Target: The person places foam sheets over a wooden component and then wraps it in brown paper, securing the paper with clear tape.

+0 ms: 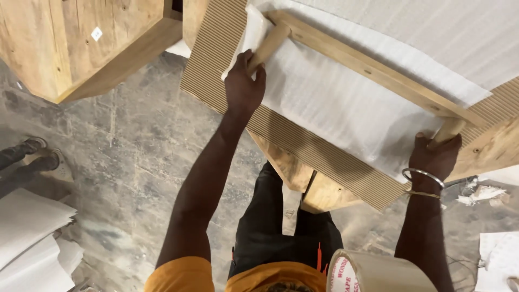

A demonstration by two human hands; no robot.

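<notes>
My left hand (pixel 244 86) has its fingers (pixel 260 70) curled around one round wooden leg (pixel 268 46), and my right hand (pixel 435 157), with a metal bangle (pixel 423 176) at the wrist, is closed the same way around the other leg (pixel 448 130). Both legs belong to a pale wooden frame (pixel 373 73) that lies on its side on a sheet of white foam wrap (pixel 335 105), with ribbed brown corrugated cardboard (pixel 216 59) under that. The whole stack rests on a wooden furniture piece (pixel 319 192) serving as my desk, just in front of my legs. As I see it, the danger is the foam: it looks slick, so if I push or tilt one leg harder than the other the frame could skid across it, rucking up the wrap, or carry wrap and cardboard together off the near edge, which already overhangs. My grip is only on the ends of the legs, so a twist could also strain the joints. A roll of clear packing tape (pixel 373 273) hangs near my waist. Below is a stained grey concrete floor (pixel 124 157) with scraps of white sheet at both sides, another raw wooden cabinet (pixel 81 43) to the left, and someone else's shoes (pixel 38 154) at the left edge.
</notes>
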